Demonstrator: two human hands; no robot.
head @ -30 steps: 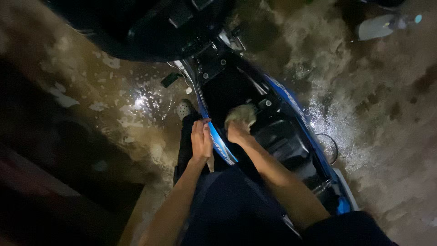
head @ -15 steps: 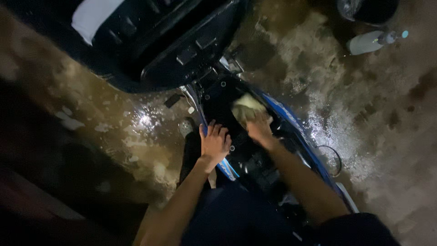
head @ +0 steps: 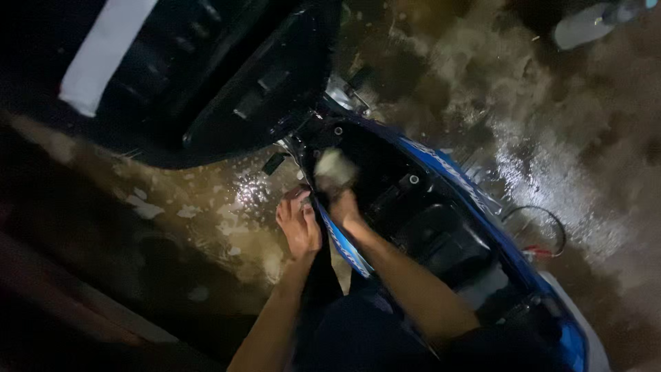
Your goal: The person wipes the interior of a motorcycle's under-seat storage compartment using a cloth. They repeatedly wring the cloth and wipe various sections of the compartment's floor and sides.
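Scrubbing is the step I judge to be in hand: from the head view, the only view I have, the right hand (head: 342, 204) is closed on a pale sponge (head: 333, 169) and presses it into the front end of the open black bay (head: 385, 182) of a blue scooter (head: 454, 172), just below the hinge of the raised seat (head: 227, 83). The left hand (head: 297, 226) lies flat, fingers spread and holding nothing, on the blue side panel (head: 341, 241) at the bay's near edge, which I read as a brace. The sponge sits inside the bay, touching its inner wall, just beside the left hand across the panel edge. I judge the next move calls for steady pressure along the bay's walls and corners, with the left hand kept planted, since the surfaces look wet and a slip is possible. Count: two hands, both the person's own; one sponge; one scooter; one seat, tilted up with a white strip (head: 103, 55) on it; one thin loop of hose or cable (head: 544, 227) on the ground to the right, well apart from the hands; one pale object (head: 585, 24) at the top right corner, too blurred to identify. The ground (head: 241, 200) is wet and foamy on both sides of the scooter. The picture is dim and blurred, so finer parts in the bay I cannot count.
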